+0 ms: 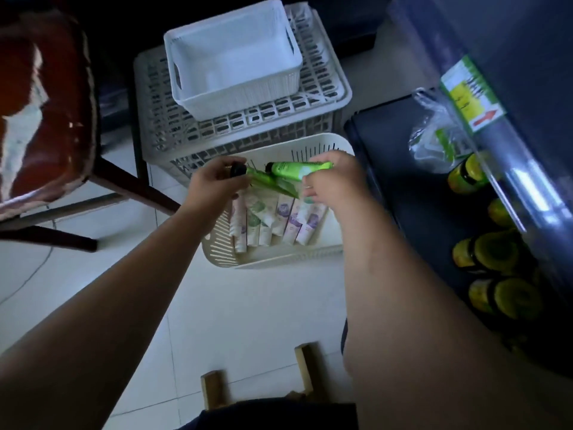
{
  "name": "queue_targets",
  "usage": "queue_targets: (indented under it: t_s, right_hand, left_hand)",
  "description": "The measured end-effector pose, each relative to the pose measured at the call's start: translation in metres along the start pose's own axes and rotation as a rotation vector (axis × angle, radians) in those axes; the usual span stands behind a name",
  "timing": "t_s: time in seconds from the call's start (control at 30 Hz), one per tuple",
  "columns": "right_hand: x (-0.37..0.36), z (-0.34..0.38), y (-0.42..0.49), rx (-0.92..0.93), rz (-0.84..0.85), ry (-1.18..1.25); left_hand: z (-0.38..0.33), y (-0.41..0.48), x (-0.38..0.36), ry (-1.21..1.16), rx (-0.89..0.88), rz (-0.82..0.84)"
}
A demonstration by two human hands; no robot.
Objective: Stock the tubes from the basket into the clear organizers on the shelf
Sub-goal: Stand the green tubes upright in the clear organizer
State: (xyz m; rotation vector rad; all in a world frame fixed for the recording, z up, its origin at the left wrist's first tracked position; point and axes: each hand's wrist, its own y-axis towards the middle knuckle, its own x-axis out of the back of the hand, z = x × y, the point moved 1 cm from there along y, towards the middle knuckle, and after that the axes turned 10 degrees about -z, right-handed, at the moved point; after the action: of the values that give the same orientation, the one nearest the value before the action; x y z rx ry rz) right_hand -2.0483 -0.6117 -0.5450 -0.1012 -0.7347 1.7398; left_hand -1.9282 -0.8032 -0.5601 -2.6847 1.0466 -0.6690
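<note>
- The basket [279,262] sits on the floor [248,305] with a row of pale tubes [273,218] left in it.
- Just past them, the left hand [214,181] pinches a dark green tube [269,183] by its black cap.
- The right hand [335,181] curls round a bright green tube [297,169].
- Neither tube has reached the shelf [387,156] on the right; most of the work looks left.

bright green tube [299,170] up top | darker green tube [273,184], black cap [238,170] | pale tubes [266,218], green and purple prints | cream slotted basket [217,252] | white bin [235,97] | yellow-green jars [496,252]
</note>
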Motion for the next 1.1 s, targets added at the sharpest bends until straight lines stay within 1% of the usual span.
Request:
queue_targets:
  t_s: [0.1,0.2,0.33,0.5,0.63,0.7,0.8,0.93,1.1]
  right_hand:
    - [0.025,0.039,-0.024,0.017,0.024,0.068]
    - [0.048,0.070,-0.050,0.148,-0.045,0.089]
    - [0.083,0.090,-0.090,0.304,-0.152,0.139]
    - [0.124,0.102,-0.144,0.384,-0.249,0.189]
    - [0.153,0.099,-0.182,0.424,-0.291,0.296]
    - [0.168,0.095,-0.199,0.464,-0.325,0.345]
    - [0.190,0.089,-0.224,0.543,-0.432,0.434]
    - [0.224,0.087,-0.262,0.614,-0.550,0.516]
    - [0.270,0.084,-0.306,0.658,-0.664,0.575]
  left_hand:
    - [-0.040,-0.012,0.007,-0.083,-0.093,-0.019]
    - [-0.076,-0.026,0.016,-0.163,-0.190,0.005]
    - [-0.116,-0.043,0.027,-0.266,-0.284,0.076]
    - [-0.170,-0.063,0.031,-0.413,-0.343,0.225]
    - [-0.213,-0.084,0.031,-0.418,-0.441,0.324]
    - [-0.232,-0.099,0.030,-0.425,-0.485,0.400]
    - [-0.260,-0.128,0.020,-0.428,-0.560,0.483]
    - [-0.296,-0.173,-0.003,-0.464,-0.586,0.595]
    - [-0.330,-0.233,-0.041,-0.408,-0.731,0.730]
